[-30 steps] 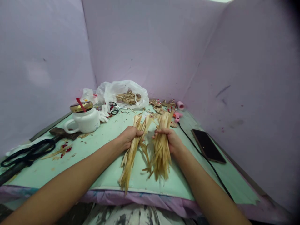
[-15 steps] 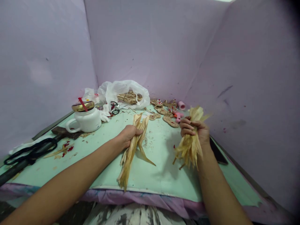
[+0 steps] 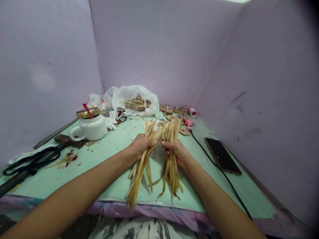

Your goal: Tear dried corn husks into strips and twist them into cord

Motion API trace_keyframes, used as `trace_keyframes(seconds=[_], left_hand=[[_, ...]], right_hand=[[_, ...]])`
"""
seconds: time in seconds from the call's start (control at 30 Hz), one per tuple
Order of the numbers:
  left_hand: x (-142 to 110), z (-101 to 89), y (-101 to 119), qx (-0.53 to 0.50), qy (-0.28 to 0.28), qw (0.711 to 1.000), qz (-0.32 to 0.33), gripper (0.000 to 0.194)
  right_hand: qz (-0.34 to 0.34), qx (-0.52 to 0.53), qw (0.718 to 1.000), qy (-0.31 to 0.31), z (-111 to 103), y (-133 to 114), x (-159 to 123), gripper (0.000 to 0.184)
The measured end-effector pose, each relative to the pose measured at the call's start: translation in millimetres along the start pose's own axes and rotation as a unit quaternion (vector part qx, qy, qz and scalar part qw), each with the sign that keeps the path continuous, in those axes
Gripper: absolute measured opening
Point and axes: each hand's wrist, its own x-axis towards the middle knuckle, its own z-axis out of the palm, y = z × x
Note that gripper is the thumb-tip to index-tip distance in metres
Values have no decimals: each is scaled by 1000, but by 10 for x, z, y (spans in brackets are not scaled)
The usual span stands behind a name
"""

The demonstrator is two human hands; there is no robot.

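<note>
1. Yellow-tan dry leaf strips, husk-like, lie in two loose bundles: left bundle (image 3: 138,176) and right bundle (image 3: 171,167), both above the near middle of the pale green bench (image 3: 112,189).
2. Person's left hand (image 3: 139,146) grips one, fingers closed, thumb on top; right hand (image 3: 178,152) pinches the other between thumb and curled fingers. Upper ends overlap between the hands.
3. Progress, as judged: sorting or dividing looks under way. Strips are in hand but uneven, with no binding or braid visible on either. Any tying or shaping seems left to do.
4. Toward the back wall, oval coiled or braided pieces (image 3: 183,131), rope-textured, look further worked; whether finished, cannot tell.
5. More strips (image 3: 137,103), bunched, sit inside a crinkled, translucent white bag (image 3: 119,99). Supply seems to remain.
6. Textures: papery, creased strips, frayed lower tips; smooth, glossy white mug (image 3: 93,127); pink glue gun (image 3: 189,123) beside the ovals.
</note>
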Motion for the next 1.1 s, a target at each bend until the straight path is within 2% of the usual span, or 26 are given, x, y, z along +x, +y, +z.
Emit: trace_keyframes(seconds=[0.13, 0.43, 0.53, 0.67, 0.83, 0.97, 1.1], left_hand=[[-17, 3, -20, -53, -37, 998, -24, 6], [-57, 11, -22, -1, -61, 996, -61, 10], [-51, 14, -23, 4, -66, 997, -46, 13], [-45, 1, -12, 31, -45, 998, -21, 21], [-47, -9, -17, 35, -114, 993, -3, 27], [-41, -7, -29, 68, -118, 990, 32, 20], [-48, 13, -57, 76, -116, 988, 75, 15]], right_hand=[[-24, -8, 999, -32, -6, 17, -8, 26], [-57, -18, 998, -21, -7, 61, -3, 25], [-56, -2, 998, 4, 4, 47, -8, 25], [-61, 11, 997, 50, -26, 48, 23, 26], [-71, 2, 997, 17, -32, 76, 34, 25], [-70, 28, 997, -17, 14, 38, -14, 27], [-50, 32, 998, -20, 29, -22, -36, 28]])
